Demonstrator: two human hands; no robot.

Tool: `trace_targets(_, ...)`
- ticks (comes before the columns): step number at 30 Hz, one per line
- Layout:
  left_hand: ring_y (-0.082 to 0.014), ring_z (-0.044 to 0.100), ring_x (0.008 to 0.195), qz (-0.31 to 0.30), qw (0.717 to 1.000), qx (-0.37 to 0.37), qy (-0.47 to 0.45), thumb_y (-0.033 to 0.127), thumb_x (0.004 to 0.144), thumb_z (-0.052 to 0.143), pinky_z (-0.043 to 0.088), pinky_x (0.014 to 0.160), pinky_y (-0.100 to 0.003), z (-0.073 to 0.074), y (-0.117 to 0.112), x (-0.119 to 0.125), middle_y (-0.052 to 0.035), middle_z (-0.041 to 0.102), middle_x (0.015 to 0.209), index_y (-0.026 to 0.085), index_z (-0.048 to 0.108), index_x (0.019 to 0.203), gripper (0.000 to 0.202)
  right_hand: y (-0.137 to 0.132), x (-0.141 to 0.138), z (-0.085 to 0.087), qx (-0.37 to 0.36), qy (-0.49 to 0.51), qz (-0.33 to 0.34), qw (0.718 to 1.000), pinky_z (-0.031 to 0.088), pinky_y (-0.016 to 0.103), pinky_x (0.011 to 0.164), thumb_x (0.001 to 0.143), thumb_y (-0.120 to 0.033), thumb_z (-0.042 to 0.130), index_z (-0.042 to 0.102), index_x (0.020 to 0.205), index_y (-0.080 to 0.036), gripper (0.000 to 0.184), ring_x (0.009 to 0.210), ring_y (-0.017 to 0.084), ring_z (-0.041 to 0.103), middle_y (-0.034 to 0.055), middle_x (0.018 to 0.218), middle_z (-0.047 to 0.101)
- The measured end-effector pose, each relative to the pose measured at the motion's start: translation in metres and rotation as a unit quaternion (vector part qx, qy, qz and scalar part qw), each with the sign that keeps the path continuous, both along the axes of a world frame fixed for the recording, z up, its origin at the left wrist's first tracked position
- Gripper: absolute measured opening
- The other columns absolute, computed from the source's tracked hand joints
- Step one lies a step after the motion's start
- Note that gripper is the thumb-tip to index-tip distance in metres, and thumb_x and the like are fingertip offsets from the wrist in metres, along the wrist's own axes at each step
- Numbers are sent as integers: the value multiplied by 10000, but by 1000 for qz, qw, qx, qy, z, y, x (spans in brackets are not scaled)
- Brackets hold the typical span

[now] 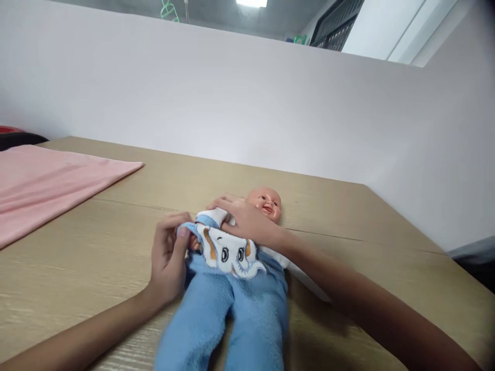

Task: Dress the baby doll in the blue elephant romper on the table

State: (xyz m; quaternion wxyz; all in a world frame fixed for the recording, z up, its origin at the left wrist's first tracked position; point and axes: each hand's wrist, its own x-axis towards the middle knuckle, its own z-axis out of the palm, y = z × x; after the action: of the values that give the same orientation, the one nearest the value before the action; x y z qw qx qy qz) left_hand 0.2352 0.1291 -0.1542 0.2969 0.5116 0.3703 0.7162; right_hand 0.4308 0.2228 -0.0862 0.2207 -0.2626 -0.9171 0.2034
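A baby doll (pixel 266 198) lies on its back on the table, its head pointing away from me. It wears a white shirt and blue fleece overalls (pixel 209 309) with an elephant face (pixel 232 252) on the bib. My left hand (pixel 170 252) pinches a blue fabric edge of the overalls between thumb and fingers, beside the doll's small hand (pixel 194 243). Across the doll's chest reaches my right hand (pixel 247 219), its thumb and fingers closed around the white sleeve (pixel 220 215). The palm covers part of the doll's chest and neck.
A pink cloth (pixel 58 180) is spread at the left of the wooden table (pixel 332 206). Behind it, a black and red object (pixel 19 136) shows at the left edge. A white wall (pixel 232 98) borders the far side, and a dark grey item (pixel 475 255) sits past the right edge.
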Motion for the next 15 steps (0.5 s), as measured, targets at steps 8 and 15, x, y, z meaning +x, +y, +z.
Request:
trace_targets(8, -125, 553, 727, -213, 939, -253, -92, 519, 813, 892, 496, 670, -214, 24, 36, -19, 31, 599, 808, 206, 668, 855, 387, 13, 9, -8, -96, 67, 32, 993, 483, 352, 1112, 934, -102, 630, 746, 1219, -224, 330, 1242, 213, 672, 55, 1298, 744)
trace_targets(15, -111, 595, 824, -200, 947, -251, -33, 591, 856, 873, 513, 737, -177, 4, 45, -21, 20, 658, 930, 231, 706, 942, 407, -49, -2, 7, -63, 39, -232, 970, 469, 363, 934, 1031, -430, 676, 698, 984, -210, 226, 1012, 219, 670, 57, 1049, 744)
